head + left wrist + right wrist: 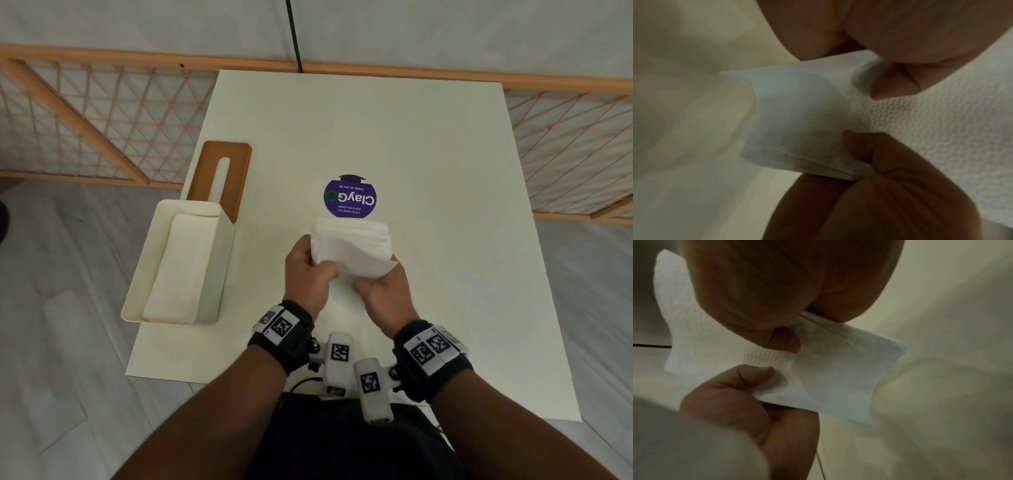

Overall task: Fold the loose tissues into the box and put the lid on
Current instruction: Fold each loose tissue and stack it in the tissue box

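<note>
Both hands hold the tissues (352, 245) over the table (428, 164), near the sticker (350, 198). The left hand (308, 274) pinches the left edge, the right hand (382, 291) the near corner, fingers curled. Soft, light, easily torn: best gripped along edges. The box (219, 260), part filled, stands at left, the lid (221, 174) behind it.

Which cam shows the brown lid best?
Head view: the brown lid lies slot up on the table, behind the open box. Neither wrist view shows it, only fingers and tissue.
</note>
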Action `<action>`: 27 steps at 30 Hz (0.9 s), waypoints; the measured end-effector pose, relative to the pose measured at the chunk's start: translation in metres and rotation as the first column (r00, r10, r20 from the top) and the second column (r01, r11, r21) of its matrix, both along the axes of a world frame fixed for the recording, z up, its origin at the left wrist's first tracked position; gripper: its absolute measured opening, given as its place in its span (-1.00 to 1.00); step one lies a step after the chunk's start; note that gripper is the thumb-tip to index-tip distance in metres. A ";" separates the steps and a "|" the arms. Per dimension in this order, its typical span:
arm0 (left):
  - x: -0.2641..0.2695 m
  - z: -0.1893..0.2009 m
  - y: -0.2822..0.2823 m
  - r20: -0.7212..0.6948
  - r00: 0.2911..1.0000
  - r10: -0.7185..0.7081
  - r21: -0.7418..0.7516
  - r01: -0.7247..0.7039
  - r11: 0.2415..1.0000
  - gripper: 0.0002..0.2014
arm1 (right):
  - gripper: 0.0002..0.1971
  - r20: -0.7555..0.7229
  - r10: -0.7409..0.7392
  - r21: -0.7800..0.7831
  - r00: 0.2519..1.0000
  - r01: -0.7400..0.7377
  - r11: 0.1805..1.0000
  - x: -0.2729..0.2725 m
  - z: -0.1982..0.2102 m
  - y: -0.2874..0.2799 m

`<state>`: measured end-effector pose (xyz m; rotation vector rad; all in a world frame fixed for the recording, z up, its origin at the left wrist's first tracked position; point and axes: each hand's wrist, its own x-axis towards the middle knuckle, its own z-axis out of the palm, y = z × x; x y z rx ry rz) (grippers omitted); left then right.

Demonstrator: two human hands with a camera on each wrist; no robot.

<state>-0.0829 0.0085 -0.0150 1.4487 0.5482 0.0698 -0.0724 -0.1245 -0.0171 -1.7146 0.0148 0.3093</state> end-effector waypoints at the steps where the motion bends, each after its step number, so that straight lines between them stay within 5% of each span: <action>1: 0.000 0.002 0.000 0.009 1.000 -0.014 0.002 0.014 1.000 -0.64 | -0.56 0.009 -0.020 0.008 1.000 0.020 1.000 -0.001 0.000 0.000; 10: -0.008 0.001 0.011 0.098 0.980 -0.172 0.115 0.160 0.980 -0.52 | -0.56 0.059 -0.019 0.123 0.998 0.012 0.992 0.001 0.010 -0.009; 18: -0.005 0.009 0.001 0.126 0.978 -0.164 0.152 0.145 0.978 -0.53 | -0.45 0.122 0.028 0.063 0.992 -0.036 0.997 0.000 0.009 -0.007; 27: 0.000 0.011 0.002 0.171 0.965 -0.199 0.353 0.129 0.927 -0.64 | -0.53 0.194 0.072 -0.083 0.978 -0.057 0.995 0.003 -0.001 -0.008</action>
